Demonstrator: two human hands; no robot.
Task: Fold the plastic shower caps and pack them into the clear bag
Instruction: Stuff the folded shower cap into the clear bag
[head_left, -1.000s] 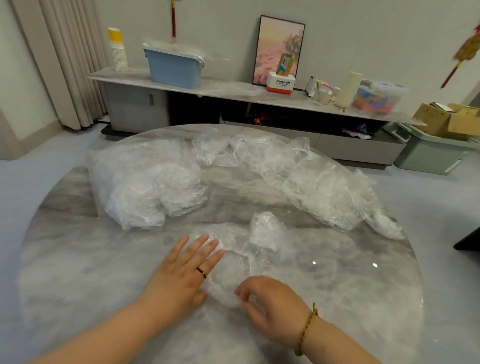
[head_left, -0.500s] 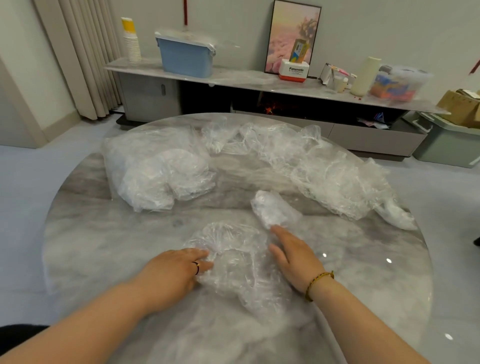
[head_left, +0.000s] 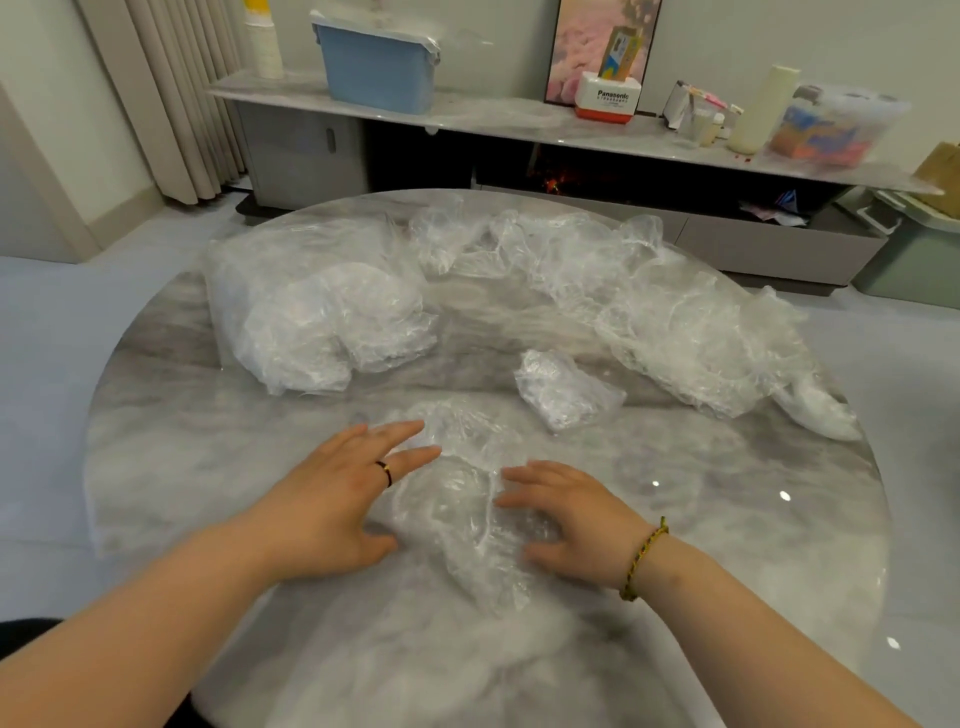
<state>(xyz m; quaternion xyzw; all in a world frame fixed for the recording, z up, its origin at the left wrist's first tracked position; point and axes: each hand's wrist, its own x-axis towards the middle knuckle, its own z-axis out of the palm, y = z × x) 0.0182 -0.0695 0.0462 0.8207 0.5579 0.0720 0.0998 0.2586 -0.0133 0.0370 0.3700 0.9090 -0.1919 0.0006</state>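
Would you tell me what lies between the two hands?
In the head view, a crumpled shower cap lies between the left hand and right hand.

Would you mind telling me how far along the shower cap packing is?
Done: the clear bag already looks stuffed, and one folded cap waits beside it. In hand: left hand and right hand flatten a cap. Left: the loose pile.

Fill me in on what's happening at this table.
A person is folding plastic shower caps at a round marble table. Both hands lie flat and open on one crumpled cap, the left hand on its left side and the right hand on its right. One small folded cap sits just beyond. A clear bag with caps inside lies at far left, and a loose pile of unfolded caps stretches along the far right.
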